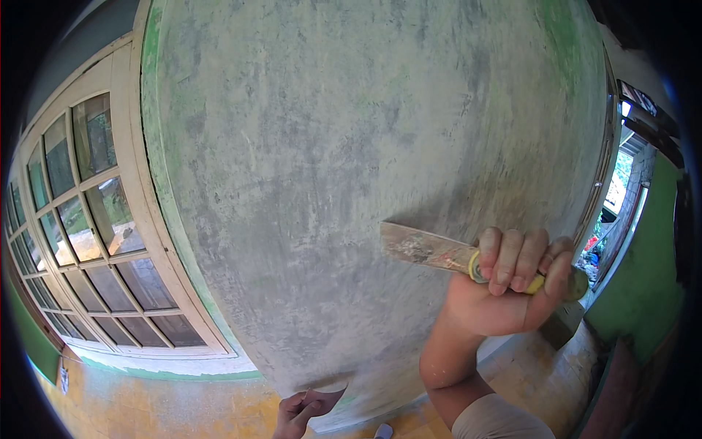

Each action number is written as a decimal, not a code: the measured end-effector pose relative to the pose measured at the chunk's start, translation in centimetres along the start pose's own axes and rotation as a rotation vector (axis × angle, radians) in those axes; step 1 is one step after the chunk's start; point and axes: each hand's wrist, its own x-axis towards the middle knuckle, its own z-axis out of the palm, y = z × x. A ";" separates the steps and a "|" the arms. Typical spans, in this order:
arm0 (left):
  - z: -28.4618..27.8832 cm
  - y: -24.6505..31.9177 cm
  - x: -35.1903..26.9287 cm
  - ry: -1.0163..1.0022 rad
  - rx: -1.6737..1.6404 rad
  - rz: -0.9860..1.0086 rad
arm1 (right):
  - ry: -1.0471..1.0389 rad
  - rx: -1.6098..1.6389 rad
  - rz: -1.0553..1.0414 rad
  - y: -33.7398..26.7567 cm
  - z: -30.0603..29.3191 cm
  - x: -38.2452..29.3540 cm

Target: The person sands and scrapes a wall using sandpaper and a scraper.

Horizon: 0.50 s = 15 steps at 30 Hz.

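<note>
My right hand (510, 302) is raised at the right with its fingers wrapped around the yellowish handle of a broad scraper (425, 247). The scraper's blade is stained and points left, its far corner touching or very close to the patchy grey-and-green wall (329, 164). Low in the picture, my left hand (296, 414) pinches a thin, curved brownish piece (326, 399) that looks like sandpaper. That piece lies against or just in front of the lower wall; whether it touches cannot be told.
A white-framed window (98, 219) with many panes fills the left side. Worn yellow floor tiles (164, 403) run below. A small pale object (384, 431) shows at the bottom edge. On the right are an opening to outdoors (620, 181) and a green wall (636, 263).
</note>
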 end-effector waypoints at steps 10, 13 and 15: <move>-0.6 -0.6 -0.7 0.007 -0.024 -0.027 | -0.005 0.026 -0.005 0.6 -0.4 0.1; -0.8 -0.2 -0.7 0.009 -0.031 -0.029 | 0.001 -0.010 0.056 1.1 -0.1 -0.2; -0.6 -0.4 -0.7 -0.001 -0.037 -0.025 | 0.007 -0.065 -0.007 -0.7 0.1 0.5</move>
